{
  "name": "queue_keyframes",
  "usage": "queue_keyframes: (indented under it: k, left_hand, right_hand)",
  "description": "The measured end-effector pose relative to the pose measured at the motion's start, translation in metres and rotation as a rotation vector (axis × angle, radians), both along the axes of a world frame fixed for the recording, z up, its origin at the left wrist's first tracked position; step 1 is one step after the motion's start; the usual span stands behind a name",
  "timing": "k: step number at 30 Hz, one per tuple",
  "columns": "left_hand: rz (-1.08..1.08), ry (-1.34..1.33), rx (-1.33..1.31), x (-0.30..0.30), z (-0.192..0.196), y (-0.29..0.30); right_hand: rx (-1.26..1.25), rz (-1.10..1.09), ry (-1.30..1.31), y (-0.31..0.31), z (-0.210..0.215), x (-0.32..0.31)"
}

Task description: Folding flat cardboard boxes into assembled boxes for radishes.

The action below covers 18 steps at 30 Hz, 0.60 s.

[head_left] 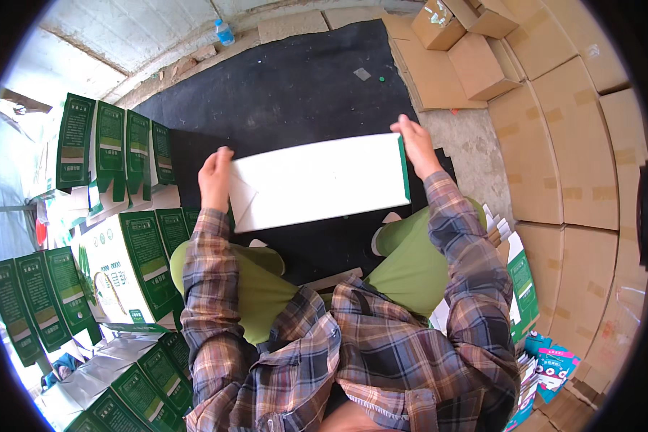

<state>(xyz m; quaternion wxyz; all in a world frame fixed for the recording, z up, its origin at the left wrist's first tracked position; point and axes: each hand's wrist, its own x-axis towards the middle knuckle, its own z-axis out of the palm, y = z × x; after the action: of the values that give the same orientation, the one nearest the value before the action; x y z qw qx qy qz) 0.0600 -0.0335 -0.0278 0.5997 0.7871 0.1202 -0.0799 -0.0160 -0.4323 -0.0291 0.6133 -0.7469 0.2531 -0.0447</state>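
A long white carton [320, 180] with green showing at its ends is held up over my knees, its plain white face toward me. My left hand [214, 178] grips its left end, fingers closed at the upper corner. At the opposite end, my right hand [417, 147] has its fingers closed on the upper right corner beside the green edge. A slanting crease runs across the carton's lower left part. Whether it is folded flat or opened out, I cannot tell.
Green and white cartons [147, 252] stand stacked at my left. Flat carton pieces [523, 288] and colourful packets [554, 371] lie at my right. Brown boxes [576, 144] form a wall there. Ahead are a black mat [288, 86], open cardboard boxes [482, 65] and a blue bottle [225, 33].
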Motion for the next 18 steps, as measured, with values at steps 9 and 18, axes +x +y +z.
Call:
queue_keyframes:
  k: [9,18]
  left_hand:
    - [-0.123,0.794,-0.638,-0.028,-0.032,0.032]
    - [-0.044,0.363,-0.452,-0.036,0.005,0.027]
  right_hand:
    - [0.492,0.159,0.417,-0.012,-0.053,-0.039]
    - [0.364,-0.043,0.182,0.0,0.016,-0.028]
